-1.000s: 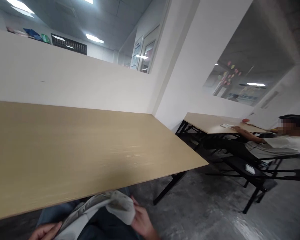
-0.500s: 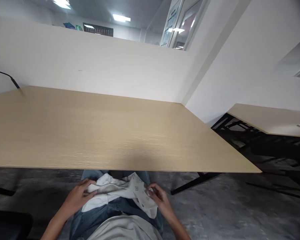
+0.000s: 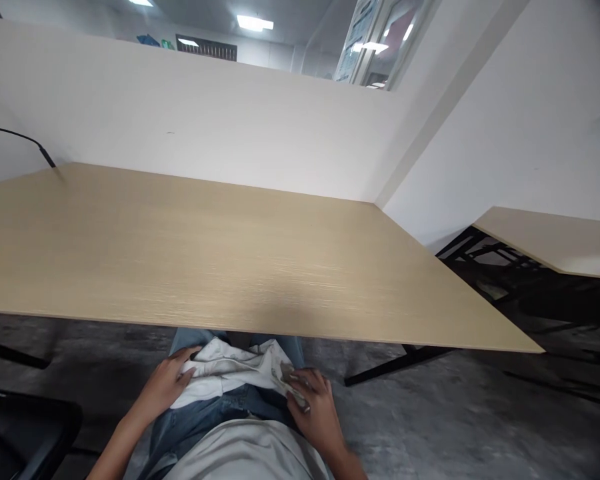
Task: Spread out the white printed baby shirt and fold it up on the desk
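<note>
Soft white cloth [image 3: 230, 370], matt wood-grain table [image 3: 205, 260], rough grey concrete floor [image 3: 455, 427].

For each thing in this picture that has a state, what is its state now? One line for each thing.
Left hand: closed on the left end of the cloth.
Right hand: closed on the right end of the cloth.
Cloth: crumpled, lying on the lap, below the table edge.
Table: top bare, cloth not on it.
Ceiling light: on.
Cable: hanging at the table's far left corner.

cloth [image 3: 233, 370] on lap | table [image 3: 220, 260] ahead | second table [image 3: 555, 240] right
</note>
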